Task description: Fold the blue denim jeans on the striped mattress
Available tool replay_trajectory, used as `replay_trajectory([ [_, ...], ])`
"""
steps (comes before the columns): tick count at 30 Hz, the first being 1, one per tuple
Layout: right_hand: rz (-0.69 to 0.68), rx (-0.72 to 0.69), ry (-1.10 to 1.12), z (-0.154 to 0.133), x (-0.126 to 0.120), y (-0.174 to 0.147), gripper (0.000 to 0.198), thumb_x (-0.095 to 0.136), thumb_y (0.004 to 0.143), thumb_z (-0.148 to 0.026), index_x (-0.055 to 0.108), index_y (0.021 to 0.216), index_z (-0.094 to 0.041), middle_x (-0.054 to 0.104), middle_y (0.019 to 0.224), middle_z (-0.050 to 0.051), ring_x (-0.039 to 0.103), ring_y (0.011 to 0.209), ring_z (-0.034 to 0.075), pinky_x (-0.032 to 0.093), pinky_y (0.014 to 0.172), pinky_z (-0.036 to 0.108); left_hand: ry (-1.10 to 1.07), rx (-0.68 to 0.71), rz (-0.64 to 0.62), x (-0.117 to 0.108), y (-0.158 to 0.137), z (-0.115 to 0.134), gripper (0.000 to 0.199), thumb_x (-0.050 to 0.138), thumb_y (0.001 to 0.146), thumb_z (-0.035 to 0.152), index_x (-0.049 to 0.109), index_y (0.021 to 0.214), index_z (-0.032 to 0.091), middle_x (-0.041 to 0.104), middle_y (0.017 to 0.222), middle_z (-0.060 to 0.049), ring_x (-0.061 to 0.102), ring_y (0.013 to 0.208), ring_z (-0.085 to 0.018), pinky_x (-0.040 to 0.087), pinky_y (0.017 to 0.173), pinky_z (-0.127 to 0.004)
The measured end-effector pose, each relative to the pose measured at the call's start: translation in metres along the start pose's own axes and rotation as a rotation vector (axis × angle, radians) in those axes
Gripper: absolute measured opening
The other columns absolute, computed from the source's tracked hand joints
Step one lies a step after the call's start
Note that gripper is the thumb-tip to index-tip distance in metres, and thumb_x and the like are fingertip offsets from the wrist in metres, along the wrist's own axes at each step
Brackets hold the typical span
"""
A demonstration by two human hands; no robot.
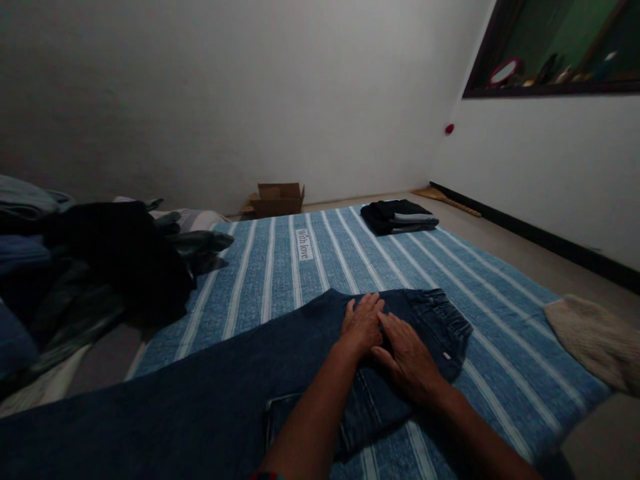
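Dark blue jeans (pixel 215 380) with a gathered elastic waistband lie folded lengthwise across the blue striped bedspread (pixel 250 267). Their waist end points right and the legs run out of view at the lower left. My left hand (pixel 363 325) rests flat on the upper part of the jeans, fingers extended. Close against it, my right hand (pixel 407 353) also lies on the denim near the waistband, with its fingers stretched out and their tips touching the left hand. Neither hand grasps the cloth.
A heap of dark clothes (pixel 120 260) lies at the left. Folded black clothes (pixel 397 217) sit at the bed's far right corner. Behind the bed stands an open cardboard box (pixel 277 200). A beige cloth (pixel 595 337) lies at the right edge.
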State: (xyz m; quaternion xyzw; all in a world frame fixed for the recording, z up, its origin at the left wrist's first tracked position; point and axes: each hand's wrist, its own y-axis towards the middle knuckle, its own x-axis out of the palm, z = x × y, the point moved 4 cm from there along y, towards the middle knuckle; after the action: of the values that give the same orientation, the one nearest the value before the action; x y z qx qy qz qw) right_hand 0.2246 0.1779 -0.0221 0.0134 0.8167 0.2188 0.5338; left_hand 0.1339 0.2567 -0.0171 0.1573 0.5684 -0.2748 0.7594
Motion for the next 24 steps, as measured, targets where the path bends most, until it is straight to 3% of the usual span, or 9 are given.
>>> replay_trajectory([
  [15, 0.02, -0.001, 0.009, -0.0004, -0.0004, -0.0004, 0.061, 0.038, 0.093, -0.051, 0.036, 0.142, -0.015, 0.048, 0.137, 0.014, 0.042, 0.128, 0.029, 0.038, 0.103, 0.05, 0.024, 0.005, -0.027, -0.0007, -0.0002, 0.0001, 0.059, 0.037, 0.086, 0.036, 0.032, 0.142, 0.019, 0.025, 0.153, -0.006, 0.016, 0.141, -0.022, 0.011, 0.114, -0.05],
  [24, 0.009, 0.003, 0.004, -0.0011, -0.0006, -0.0001, 0.062, 0.038, 0.092, -0.051, 0.038, 0.14, -0.011, 0.048, 0.137, 0.015, 0.042, 0.128, 0.03, 0.038, 0.103, 0.05, 0.009, 0.007, -0.007, -0.003, -0.0013, 0.0022, 0.058, 0.036, 0.088, 0.038, 0.033, 0.142, 0.017, 0.026, 0.152, -0.007, 0.017, 0.141, -0.023, 0.012, 0.114, -0.051],
])
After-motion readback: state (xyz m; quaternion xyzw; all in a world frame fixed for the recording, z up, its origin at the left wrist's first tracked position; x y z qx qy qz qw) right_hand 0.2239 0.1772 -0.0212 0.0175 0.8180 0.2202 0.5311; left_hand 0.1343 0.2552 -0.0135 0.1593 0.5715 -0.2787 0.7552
